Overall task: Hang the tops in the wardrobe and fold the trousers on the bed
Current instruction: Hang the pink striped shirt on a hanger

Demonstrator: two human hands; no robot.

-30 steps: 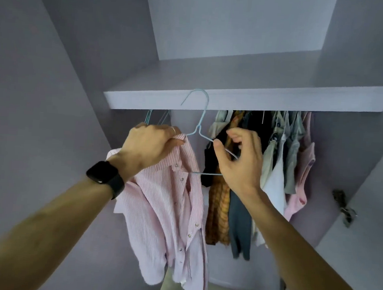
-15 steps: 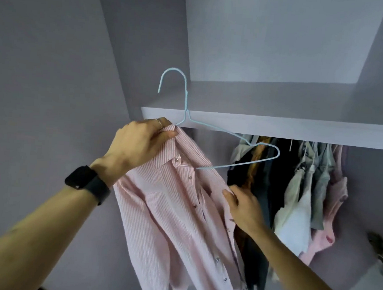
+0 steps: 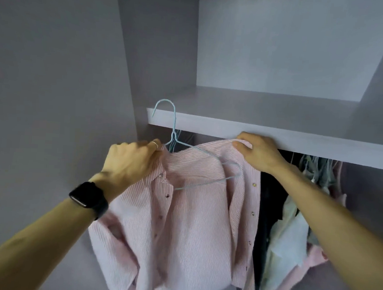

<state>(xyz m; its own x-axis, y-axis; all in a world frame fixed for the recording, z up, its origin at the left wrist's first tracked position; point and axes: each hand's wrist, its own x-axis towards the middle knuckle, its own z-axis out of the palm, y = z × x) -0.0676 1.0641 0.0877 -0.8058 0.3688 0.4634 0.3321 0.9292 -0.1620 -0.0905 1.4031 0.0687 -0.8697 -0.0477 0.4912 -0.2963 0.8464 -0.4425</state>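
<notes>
Nearest, two bare forearms reach up and away from the lower corners. The left one wears a dark watch [image 3: 89,197] at the wrist. The left hand [image 3: 130,161], with a ring [image 3: 154,144] on one finger, has its fingers curled tight round the left shoulder of the pink striped shirt [image 3: 191,224], just beside the neck of the light blue wire hanger [image 3: 174,123]. The right hand [image 3: 257,152] pinches the shirt's right shoulder, thumb under the cloth and fingers bent over it, knuckles just below the shelf's front edge.

The shirt hangs spread between the two hands in front of the wardrobe opening, its buttoned front open and its hem running out of view at the bottom. The hanger's right arm and rounded end lie bare against the cloth, not covered by the shoulder. Its hook rises in front of the left end of the shelf [image 3: 277,137], with the tip clear of the shelf's corner.

Left of the shirt there is open space up to the plain side wall [image 3: 54,90]. On the right the shirt's edge lies against a dark garment [image 3: 268,195], and beyond it white and pink hung clothes [image 3: 292,238] crowd together under the shelf. The rail is hidden behind the shelf edge. Farthest off, the compartment above the shelf stands open to its back wall.
</notes>
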